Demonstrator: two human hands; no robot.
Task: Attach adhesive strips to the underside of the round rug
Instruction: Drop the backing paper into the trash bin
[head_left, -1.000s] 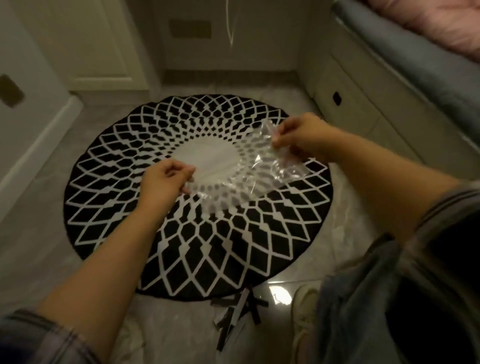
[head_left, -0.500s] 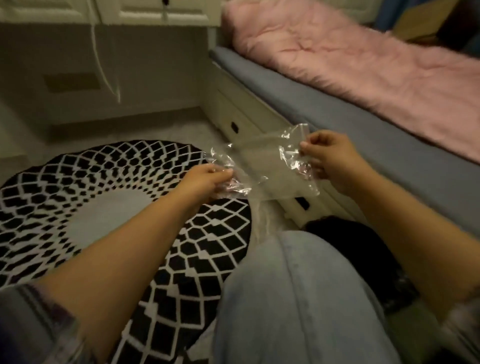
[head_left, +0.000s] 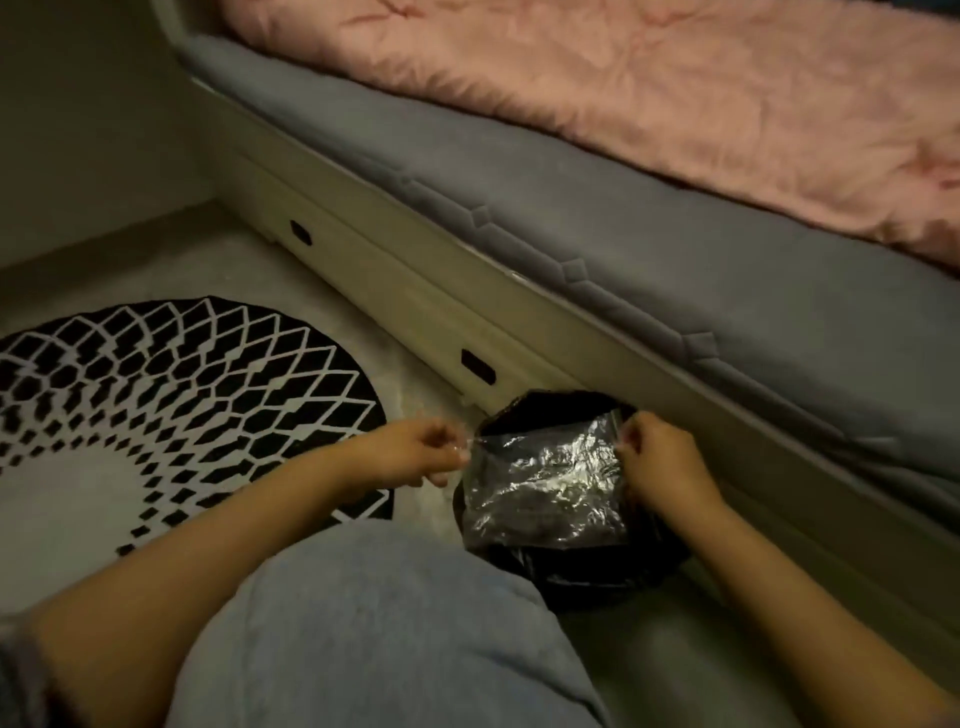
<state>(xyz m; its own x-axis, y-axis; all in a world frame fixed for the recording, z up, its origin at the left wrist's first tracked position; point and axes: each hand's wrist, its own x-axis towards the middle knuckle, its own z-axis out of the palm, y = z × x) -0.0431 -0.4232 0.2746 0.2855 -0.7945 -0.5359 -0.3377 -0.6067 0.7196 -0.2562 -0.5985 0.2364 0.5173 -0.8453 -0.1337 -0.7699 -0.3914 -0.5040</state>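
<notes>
The round black-and-white rug (head_left: 171, 395) lies pattern side up on the floor at the left. A crumpled clear plastic bag (head_left: 545, 488) is stretched between my two hands over a black-lined bin (head_left: 582, 571). My left hand (head_left: 421, 449) pinches the bag's left top corner. At the bag's right top corner my right hand (head_left: 657, 457) pinches the plastic. No adhesive strips are in view.
A bed frame with drawers (head_left: 441, 317), a grey mattress (head_left: 623, 223) and a pink blanket (head_left: 675, 88) runs along the right, just behind the bin. My knee in light jeans (head_left: 374, 634) fills the lower middle. Pale floor (head_left: 291, 270) lies between rug and bed.
My view swung right, from the rug to the bed side. Both hands carried the clear bag down and right, and it now hangs over the black-lined bin.
</notes>
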